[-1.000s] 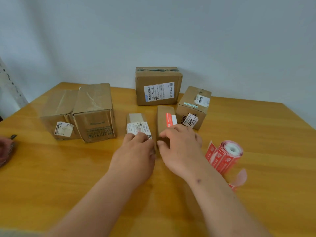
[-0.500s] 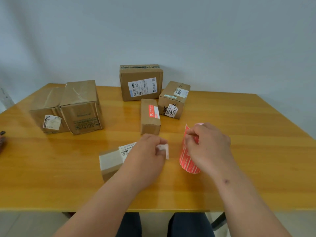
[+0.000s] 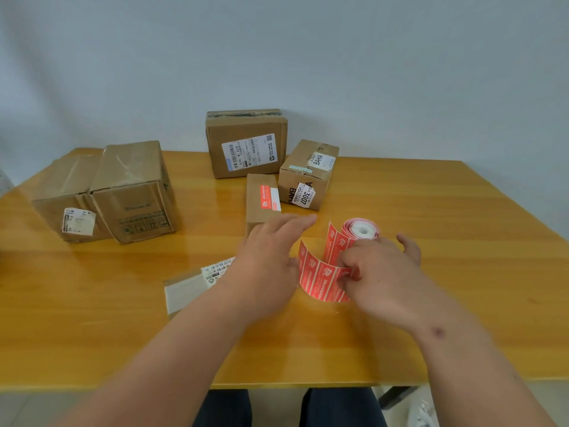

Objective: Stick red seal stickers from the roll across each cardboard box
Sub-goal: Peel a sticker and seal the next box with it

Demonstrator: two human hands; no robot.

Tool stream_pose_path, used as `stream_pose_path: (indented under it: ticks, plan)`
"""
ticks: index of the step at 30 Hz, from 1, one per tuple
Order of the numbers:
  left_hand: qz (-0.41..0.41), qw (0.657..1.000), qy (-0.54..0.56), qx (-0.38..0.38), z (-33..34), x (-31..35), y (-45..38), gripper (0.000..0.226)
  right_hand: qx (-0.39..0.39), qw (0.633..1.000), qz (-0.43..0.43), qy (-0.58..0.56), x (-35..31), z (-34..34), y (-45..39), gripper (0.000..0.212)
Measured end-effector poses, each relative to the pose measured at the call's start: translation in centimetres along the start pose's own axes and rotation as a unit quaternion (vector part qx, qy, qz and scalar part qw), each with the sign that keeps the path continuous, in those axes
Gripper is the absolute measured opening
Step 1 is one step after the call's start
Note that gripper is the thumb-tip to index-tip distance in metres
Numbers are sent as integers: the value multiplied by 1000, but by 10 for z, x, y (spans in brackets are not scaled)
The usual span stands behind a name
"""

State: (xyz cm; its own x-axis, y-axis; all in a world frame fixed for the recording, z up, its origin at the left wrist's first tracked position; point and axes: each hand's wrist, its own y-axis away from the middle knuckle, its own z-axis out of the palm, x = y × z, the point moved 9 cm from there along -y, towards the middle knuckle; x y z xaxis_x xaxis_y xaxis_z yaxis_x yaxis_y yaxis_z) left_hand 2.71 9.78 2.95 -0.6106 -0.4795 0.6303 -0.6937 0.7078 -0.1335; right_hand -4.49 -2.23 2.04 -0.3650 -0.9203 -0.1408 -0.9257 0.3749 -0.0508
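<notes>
My right hand pinches the loose red strip of seal stickers between thumb and fingertips; the strip curls out from the red sticker roll with its white core, which lies on its side on the yellow wooden table, just behind that hand. My left hand hovers flat just left of the roll, fingers straight and together, holding nothing, its fingertips reaching toward the roll.

Under my left wrist, left of the roll, lies a small flat cardboard box with a white printed label, partly hidden by my arm. Just behind the roll and a little left stands a narrow upright cardboard box already carrying a red seal sticker on its top. Touching it on the roll's far side is a square cardboard box marked "3007", and behind both, against the grey wall, a larger cardboard box with a barcode label. Well to the left of the roll, two taped brown cardboard boxes sit side by side, touching.
</notes>
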Motion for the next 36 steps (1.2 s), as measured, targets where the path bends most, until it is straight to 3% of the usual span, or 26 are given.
stream_pose_path:
  ticks: [3,7,11,16,20,26,36]
  plan:
    - [-17,998,-46,-45,6,2,-6,62,-24,1000,-3,-4,1,-4,0,10]
    - [-56,996,-53,-38,3,-6,-10,7,-30,999,24,10,10,-8,-2,11]
    - [-53,997,8,-63,7,-5,-10,12,-22,999,25,-11,7,-10,-2,9]
    - [-55,991,108,-62,6,-7,-8,8,9,993,-44,-106,-17,-16,0,12]
    - [-51,992,103,-60,3,-9,-5,2,41,986,-80,-139,-24,-18,0,16]
    - [-53,993,69,-75,0,-10,2,17,47,987,-91,-123,-28,-19,0,18]
    - [-57,981,155,-104,3,-9,7,21,23,975,-119,-188,-35,-21,3,23]
